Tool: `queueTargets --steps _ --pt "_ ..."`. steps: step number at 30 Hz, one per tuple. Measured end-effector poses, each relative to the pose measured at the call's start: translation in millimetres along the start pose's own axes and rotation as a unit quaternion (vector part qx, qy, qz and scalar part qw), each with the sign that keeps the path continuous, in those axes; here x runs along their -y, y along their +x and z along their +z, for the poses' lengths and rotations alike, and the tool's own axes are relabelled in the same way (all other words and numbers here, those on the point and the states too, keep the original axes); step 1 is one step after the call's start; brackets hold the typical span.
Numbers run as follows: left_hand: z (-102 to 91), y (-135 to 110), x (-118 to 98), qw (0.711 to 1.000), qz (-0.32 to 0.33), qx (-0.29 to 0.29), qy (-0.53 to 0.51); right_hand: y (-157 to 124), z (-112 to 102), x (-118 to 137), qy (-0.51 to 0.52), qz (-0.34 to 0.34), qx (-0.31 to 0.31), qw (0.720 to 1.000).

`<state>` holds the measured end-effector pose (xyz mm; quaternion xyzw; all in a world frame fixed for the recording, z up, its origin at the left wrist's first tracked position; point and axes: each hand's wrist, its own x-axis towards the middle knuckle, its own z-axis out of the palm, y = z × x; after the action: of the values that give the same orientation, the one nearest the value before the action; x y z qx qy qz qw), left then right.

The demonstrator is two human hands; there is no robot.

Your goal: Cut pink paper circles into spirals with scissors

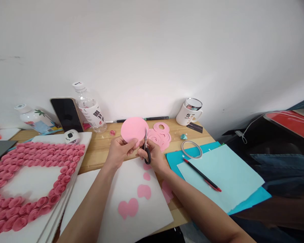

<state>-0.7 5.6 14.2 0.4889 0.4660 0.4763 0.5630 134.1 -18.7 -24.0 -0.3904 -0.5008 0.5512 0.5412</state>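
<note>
A round piece of pink paper (133,129) is pinched at its lower edge by my left hand (120,148). My right hand (153,153) grips black-handled scissors (146,148), their blades pointing up at the right edge of the disc. Whether the blades are parted I cannot tell. Just behind my right hand lies a pile of pink paper spirals and rings (162,136). Below my hands, white paper (142,226) bears several small pink paper offcuts (144,191).
At left, a white board (27,179) carries rows of pink paper roses (58,189). A phone (67,114), a plastic bottle (91,111) and a mug (189,113) stand by the wall. Rightward lie blue sheets (233,168), a pen (201,173) and a tape roll (192,149).
</note>
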Motion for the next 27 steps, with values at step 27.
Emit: queueTargets --steps 27 --pt "2.2 -1.1 3.1 1.0 -0.024 0.019 -0.004 -0.6 0.1 6.7 -0.023 -0.031 0.0 0.999"
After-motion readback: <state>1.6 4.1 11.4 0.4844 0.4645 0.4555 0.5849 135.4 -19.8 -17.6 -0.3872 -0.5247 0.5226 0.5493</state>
